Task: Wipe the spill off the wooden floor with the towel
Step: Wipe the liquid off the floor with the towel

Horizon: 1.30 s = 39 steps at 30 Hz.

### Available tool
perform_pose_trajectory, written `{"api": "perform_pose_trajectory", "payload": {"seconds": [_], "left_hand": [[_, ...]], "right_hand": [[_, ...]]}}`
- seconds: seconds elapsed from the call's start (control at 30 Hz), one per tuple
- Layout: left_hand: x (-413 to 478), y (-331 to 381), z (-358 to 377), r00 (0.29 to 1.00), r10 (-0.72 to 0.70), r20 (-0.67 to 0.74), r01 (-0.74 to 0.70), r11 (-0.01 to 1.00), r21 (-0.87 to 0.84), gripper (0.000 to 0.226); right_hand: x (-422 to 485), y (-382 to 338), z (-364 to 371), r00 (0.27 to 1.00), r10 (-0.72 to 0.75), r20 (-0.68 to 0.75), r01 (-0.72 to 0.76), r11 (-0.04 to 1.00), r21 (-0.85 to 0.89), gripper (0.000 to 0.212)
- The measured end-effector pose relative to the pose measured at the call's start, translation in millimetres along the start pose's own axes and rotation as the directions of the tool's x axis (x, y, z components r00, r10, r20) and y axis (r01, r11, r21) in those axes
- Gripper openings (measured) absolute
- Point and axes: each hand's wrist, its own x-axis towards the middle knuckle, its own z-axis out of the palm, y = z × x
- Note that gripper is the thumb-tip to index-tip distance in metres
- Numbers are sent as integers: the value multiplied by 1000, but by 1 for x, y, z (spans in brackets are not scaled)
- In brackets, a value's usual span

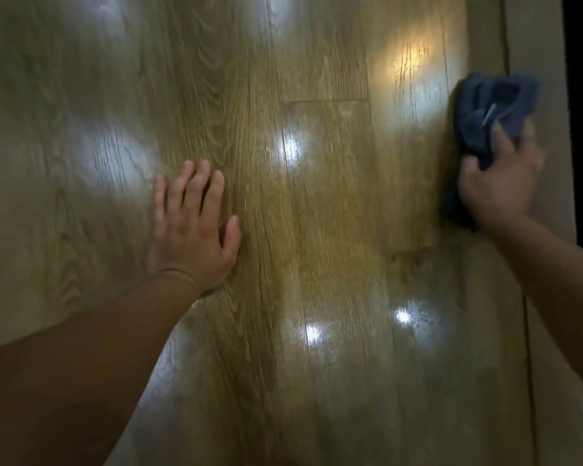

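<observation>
left hand [191,230]: I have it flat on the wooden floor [317,213], fingers straight and spread, bracing.
right hand [498,186]: fingers curled tight round the towel [485,109].
towel: dark blue, bunched, at the floor's right edge by the pale skirting [535,35].
spill: can't pick it out, glare patches and blur hide any wet.
risk: I wipe the wrong patch, or my braced palm slides on a wet board.

Glossy grained wooden floor [317,230] reflecting lights, soft matt dark blue cloth towel [492,105]
</observation>
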Motion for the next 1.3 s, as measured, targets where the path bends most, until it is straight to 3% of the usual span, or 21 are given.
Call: {"api": "perform_pose_trajectory", "payload": {"seconds": [0.07, 0.17, 0.23, 0.3, 0.33, 0.4, 0.47, 0.57, 0.63, 0.77, 0.8, 0.87, 0.93, 1.0, 1.03, 1.1, 1.17, 1.23, 1.3], "left_hand": [[1, 2, 1, 1000, -4, -9, 4, 1000, -8, 64], [1, 4, 1, 999, 8, -47, -9, 1000, -14, 62], [-1, 1, 2, 997, 13, -82, -13, 1000, 0, 60], [-3, 1, 3, 995, 17, -102, -14, 1000, 21, 57], [-3, 1, 4, 995, 14, -103, -12, 1000, 24, 57], [-2, 1, 3, 996, 4, -88, -3, 1000, 8, 60], [-2, 0, 3, 997, -8, -73, 7, 1000, -9, 62], [-3, -4, 4, 997, -9, -79, 9, 1000, -2, 63], [-2, -4, 4, 997, -1, -71, 1, 1000, 1, 63], [1, 0, 2, 998, 7, -58, -6, 1000, 19, 63], [2, 0, 2, 998, 8, -57, -7, 1000, 23, 63], [-1, 0, 4, 999, 15, -47, -13, 999, 41, 66], [-7, 0, 5, 1000, 19, -9, -18, 996, 86, 72], [-9, 0, 7, 1000, 12, -16, -11, 996, 85, 68], [-7, -1, 8, 999, 8, -43, -5, 998, 63, 63], [-3, -1, 7, 998, 4, -67, -1, 999, 43, 60], [-3, -2, 4, 998, 3, -65, 0, 999, 36, 62], [-3, -1, 3, 999, -1, -52, 3, 1000, 25, 62], [-3, -1, 2, 999, 8, -46, -7, 999, 35, 60]], "right_hand": [[-16, -41, 12, 999, 35, -24, -35, 999, -17, 64], [-70, -122, 41, 986, -164, 3, 164, 985, -49, 65], [-110, -183, 66, 914, -404, 49, 404, 915, -1, 66], [-128, -216, 79, 787, -604, 125, 602, 797, 58, 63], [-124, -213, 79, 726, -671, 152, 668, 740, 74, 63], [-103, -175, 70, 693, -715, 89, 710, 699, 90, 65], [-69, -115, 55, 786, -617, 31, 615, 786, 53, 67], [-12, -25, 21, 975, -215, -58, 216, 976, 11, 72], [5, -4, 3, 997, 7, -82, -5, 1000, 31, 73], [-39, -75, 28, 992, 110, -58, -105, 991, 85, 64], [-67, -106, 40, 996, 41, -79, -34, 996, 82, 64], [-134, -164, 71, 965, -232, -124, 244, 966, 90, 65], [-175, -198, 90, 843, -534, -60, 537, 835, 122, 66], [-161, -180, 90, 736, -677, -34, 672, 723, 160, 65], [-145, -157, 84, 727, -684, -62, 685, 716, 134, 65], [-110, -89, 67, 818, -567, -95, 574, 816, 66, 65], [-76, -9, 43, 955, -272, -120, 278, 960, 30, 67], [-58, 42, 21, 990, 18, -139, -8, 998, 68, 67], [-55, 45, 17, 984, 120, -132, -102, 986, 134, 65]]}}
